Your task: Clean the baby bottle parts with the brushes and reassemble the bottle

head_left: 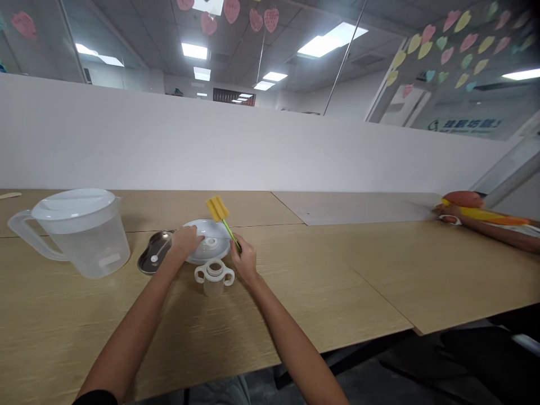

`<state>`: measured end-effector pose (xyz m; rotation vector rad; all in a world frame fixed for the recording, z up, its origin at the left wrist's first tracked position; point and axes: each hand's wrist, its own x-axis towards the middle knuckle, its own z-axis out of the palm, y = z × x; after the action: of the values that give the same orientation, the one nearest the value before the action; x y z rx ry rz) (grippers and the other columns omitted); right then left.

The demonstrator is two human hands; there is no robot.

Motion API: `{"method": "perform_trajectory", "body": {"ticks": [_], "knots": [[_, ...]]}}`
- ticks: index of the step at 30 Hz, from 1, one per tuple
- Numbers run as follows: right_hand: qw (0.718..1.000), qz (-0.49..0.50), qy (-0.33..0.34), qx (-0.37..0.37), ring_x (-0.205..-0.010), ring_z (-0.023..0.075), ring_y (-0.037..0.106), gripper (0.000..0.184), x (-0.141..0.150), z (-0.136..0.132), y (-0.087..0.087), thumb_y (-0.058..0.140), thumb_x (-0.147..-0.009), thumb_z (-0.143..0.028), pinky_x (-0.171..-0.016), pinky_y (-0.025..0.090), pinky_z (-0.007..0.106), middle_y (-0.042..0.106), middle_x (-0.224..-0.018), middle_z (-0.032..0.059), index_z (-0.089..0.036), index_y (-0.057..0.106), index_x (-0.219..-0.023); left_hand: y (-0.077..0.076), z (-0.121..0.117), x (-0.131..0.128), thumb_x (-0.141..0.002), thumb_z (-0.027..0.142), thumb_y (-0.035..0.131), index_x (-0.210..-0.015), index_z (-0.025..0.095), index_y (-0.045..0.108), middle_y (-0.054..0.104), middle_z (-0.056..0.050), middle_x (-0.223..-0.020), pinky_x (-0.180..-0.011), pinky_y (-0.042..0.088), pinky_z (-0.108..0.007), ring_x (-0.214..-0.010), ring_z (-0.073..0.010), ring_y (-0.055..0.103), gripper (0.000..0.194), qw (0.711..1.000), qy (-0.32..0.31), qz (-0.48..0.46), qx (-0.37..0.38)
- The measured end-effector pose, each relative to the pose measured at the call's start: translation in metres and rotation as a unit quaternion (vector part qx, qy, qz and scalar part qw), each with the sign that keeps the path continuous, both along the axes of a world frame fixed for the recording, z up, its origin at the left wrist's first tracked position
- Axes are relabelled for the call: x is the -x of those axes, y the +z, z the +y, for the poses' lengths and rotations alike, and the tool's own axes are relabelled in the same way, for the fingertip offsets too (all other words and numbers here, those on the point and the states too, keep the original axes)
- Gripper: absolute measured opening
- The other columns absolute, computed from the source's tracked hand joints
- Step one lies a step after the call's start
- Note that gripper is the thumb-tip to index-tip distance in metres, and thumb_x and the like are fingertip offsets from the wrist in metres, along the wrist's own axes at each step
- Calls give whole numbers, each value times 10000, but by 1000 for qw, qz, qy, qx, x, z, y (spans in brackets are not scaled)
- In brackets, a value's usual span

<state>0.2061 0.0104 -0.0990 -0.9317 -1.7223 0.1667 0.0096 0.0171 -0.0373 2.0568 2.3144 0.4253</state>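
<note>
Green and yellow, a sponge bottle brush [220, 211] is sitting pinched in the right hand [244, 259], its thumb and fingers closing around the lower end of the thin green handle. Its long axis is running from that hand toward 11 o'clock, tilted up off the table, with the yellow sponge head pointing away from the person. The left hand [185, 241] is lying palm-down across a round white plastic disc [207, 226], fingers together and curving over its surface; whether they are gripping its edge or only pressing on it, I cannot tell. The disc is sitting between the two hands, and the brush's tip is reaching past its far side, so the right hand is the nearer one to the brush and the left the nearer to the disc.

At 6 o'clock from the disc, a two-handled plastic cup [214, 279] is standing upright, just beside it. At 9 o'clock, a steel kidney tray [145, 263] is holding a small white spoon [155, 257]. Beyond it, a lidded clear plastic jug [90, 250] is standing on the wooden table [320, 287]. Far off at 3 o'clock, a co-worker's hand [449, 215] is resting near the table's edge beside an orange-and-yellow object [481, 212].
</note>
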Motion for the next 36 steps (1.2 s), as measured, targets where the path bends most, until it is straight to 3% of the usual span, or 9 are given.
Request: {"method": "perform_trajectory", "body": {"ticks": [4,7,10,12,15,18,28,33,36], "knots": [[1000,-3,-4,-11,-753,179,678,324,-2,1,0,413,-936,-302,-695,518,258,736,-883,83,-151,665,-1073,-4,-1,3,-739,282,635,-1063,116,670,682,-200,-1091,-924,453,-394,-1084,-328,618,365,999,-17,-31,-4],[1000,3,-7,-16,-730,174,673,320,-2,3,-1,416,-936,-301,-683,518,255,735,-860,75,-155,666,-1072,14,-4,16,-731,284,595,-1141,116,655,663,-157,-1172,-965,433,-362,-1138,-317,584,447,996,-34,-70,-40],[1000,5,-14,-17,-705,170,669,317,-2,4,-1,420,-929,-300,-664,518,252,735,-854,68,-162,671,-1065,40,-12,27,-817,352,438,-1239,119,607,633,-105,-1247,-961,441,-324,-1147,-271,574,511,986,-52,-130,-85],[1000,13,-9,-18,-717,171,673,315,-1,4,-1,423,-926,-303,-675,525,257,737,-876,69,-166,675,-1055,55,-19,29,-834,373,377,-1258,140,589,640,-96,-1223,-890,483,-323,-1057,-234,613,528,956,-58,-256,-133],[999,30,11,-34,-715,168,674,313,1,2,-1,432,-923,-318,-682,534,263,738,-883,69,-168,684,-1033,69,-31,23,-793,435,466,-1155,151,623,665,-87,-1100,-780,511,-313,-900,-202,638,485,867,-71,-447,-207],[996,20,31,-82,-670,158,664,306,2,0,-2,447,-919,-307,-644,530,257,734,-828,75,-157,697,-1013,76,-40,13,-770,500,546,-1029,146,634,665,-68,-985,-746,499,-291,-853,-184,624,447,833,-101,-488,-240],[981,-31,19,-190,-560,150,601,299,-4,0,-8,458,-912,-241,-586,516,275,650,-603,58,-139,710,-1038,78,-44,11,-826,662,449,-936,168,675,657,-39,-839,-636,423,-246,-735,-160,552,553,887,-118,-372,-247],[980,-52,16,-192,-530,138,570,309,-4,0,-9,452,-915,-239,-547,487,258,616,-567,36,-148,703,-1069,76,-45,9,-832,681,419,-879,162,678,635,-32,-757,-623,432,-251,-702,-168,554,582,905,-111,-345,-222],[979,-64,12,-193,-528,131,565,306,-5,0,-8,453,-915,-239,-544,480,252,629,-586,38,-156,704,-1070,78,-48,6,-838,665,413,-894,158,689,673,-45,-830,-688,460,-268,-789,-194,590,580,919,-149,-318,-179]]}}
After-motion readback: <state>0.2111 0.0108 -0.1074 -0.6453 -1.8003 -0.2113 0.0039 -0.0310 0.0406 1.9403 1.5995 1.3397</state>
